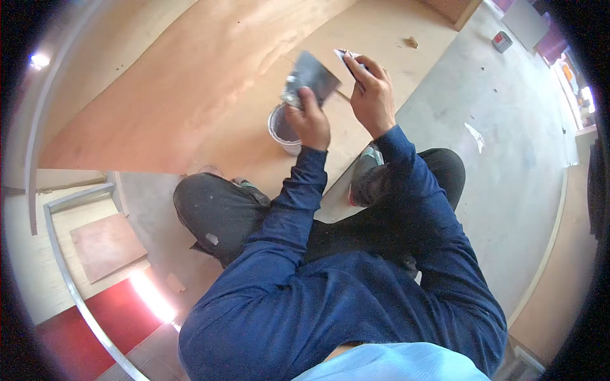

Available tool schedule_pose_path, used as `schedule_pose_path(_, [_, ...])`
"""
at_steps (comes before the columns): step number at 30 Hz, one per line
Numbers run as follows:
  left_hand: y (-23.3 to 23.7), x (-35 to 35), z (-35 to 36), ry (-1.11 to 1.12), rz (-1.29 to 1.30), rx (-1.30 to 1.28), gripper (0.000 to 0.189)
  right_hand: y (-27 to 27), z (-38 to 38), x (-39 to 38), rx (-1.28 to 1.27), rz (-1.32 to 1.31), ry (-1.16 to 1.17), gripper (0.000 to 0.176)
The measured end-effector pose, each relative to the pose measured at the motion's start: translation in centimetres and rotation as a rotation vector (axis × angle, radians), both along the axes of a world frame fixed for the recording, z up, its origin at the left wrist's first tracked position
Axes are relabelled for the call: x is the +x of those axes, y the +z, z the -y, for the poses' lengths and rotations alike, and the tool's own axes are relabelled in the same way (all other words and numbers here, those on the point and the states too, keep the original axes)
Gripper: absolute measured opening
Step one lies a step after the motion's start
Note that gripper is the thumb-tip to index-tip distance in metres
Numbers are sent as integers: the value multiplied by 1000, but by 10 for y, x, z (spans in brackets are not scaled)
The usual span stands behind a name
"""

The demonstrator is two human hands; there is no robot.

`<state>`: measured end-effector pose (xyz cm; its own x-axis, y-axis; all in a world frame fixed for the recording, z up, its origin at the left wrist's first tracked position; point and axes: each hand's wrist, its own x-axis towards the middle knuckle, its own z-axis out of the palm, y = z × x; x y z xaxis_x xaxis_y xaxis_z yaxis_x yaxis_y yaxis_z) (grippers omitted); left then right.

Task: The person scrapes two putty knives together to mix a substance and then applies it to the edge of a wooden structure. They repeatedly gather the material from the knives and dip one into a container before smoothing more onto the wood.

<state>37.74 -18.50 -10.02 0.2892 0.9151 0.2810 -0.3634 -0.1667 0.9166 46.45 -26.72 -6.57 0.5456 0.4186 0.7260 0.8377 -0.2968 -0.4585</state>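
Note:
My left hand [309,122] is closed around a broad grey putty plate [314,75]. Whitish filler clings to the plate's left edge near my thumb. Just to the right, my right hand [375,95] grips a putty knife [348,62], seen nearly edge-on, its handle mostly hidden by my fingers. The two tools are close together, with a small gap between them. Below my left hand, a white bucket [292,149] stands on the wooden board; grey stuff shows inside, and the hand hides part of its rim.
A large wooden panel [159,95] rises on the left. Plywood [375,25] lies ahead, with a small brown scrap [412,42] on it. Right of it, the grey floor [489,95] holds a white scrap [474,137] and a small tin [502,42]. A metal frame [70,273] stands lower left.

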Motion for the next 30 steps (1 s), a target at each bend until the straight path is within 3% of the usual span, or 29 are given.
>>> schedule_pose_path(3, [1, 3, -33, 70, 455, -302, 34, -8, 5, -30, -76, 20, 121, 62])
schedule_pose_path(4, [4, 1, -38, 71, 526, -204, 34, -10, 6, -43, -130, 39, 136, 63])
schedule_pose_path(7, [16, -4, -37, 123, 555, -265, 35, -16, 6, -62, -192, 60, 217, 64])
schedule_pose_path(15, [21, -1, -13, 84, 479, -275, 31, -17, 3, -65, -225, 94, 168, 62])
schedule_pose_path(21, [1, -9, -17, -18, 214, -65, 24, -24, -2, -58, -216, 96, 115, 65])
schedule_pose_path(30, [-28, -52, -11, -264, 87, 158, 22, -14, 12, -64, -85, 168, 41, 61])
